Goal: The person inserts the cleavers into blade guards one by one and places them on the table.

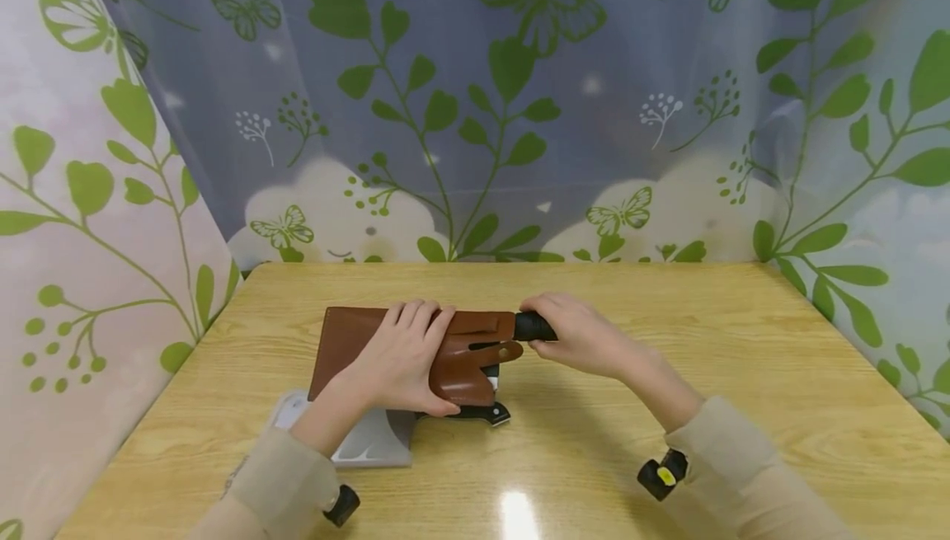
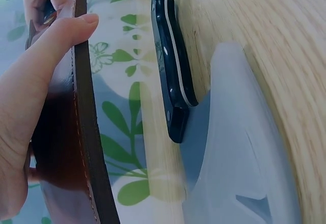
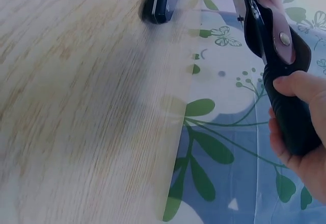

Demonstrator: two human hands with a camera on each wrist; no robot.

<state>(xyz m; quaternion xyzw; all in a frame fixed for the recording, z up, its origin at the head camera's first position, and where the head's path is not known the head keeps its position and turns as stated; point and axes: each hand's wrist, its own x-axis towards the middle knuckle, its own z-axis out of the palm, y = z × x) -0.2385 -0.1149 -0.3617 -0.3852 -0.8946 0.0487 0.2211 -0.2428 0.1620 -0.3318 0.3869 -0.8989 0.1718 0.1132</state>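
In the head view a brown leather sheath (image 1: 345, 338) is lifted above the table, and my left hand (image 1: 404, 359) grips it with the thumb at the near edge. A black handle (image 1: 534, 326) sticks out of its right end, held in the curled fingers of my right hand (image 1: 575, 334). The blade is hidden in the leather. A snap strap (image 3: 282, 40) lies beside the handle in the right wrist view. Below the sheath, a second knife, a cleaver with a black riveted handle (image 2: 173, 61), lies on the table in a translucent plastic cover (image 2: 239, 132).
The wooden table (image 1: 668, 293) fills the lower view. A curtain (image 1: 460, 136) printed with leaves and butterflies hangs behind it and along both sides. A small black device (image 1: 659, 476) is at the right cuff.
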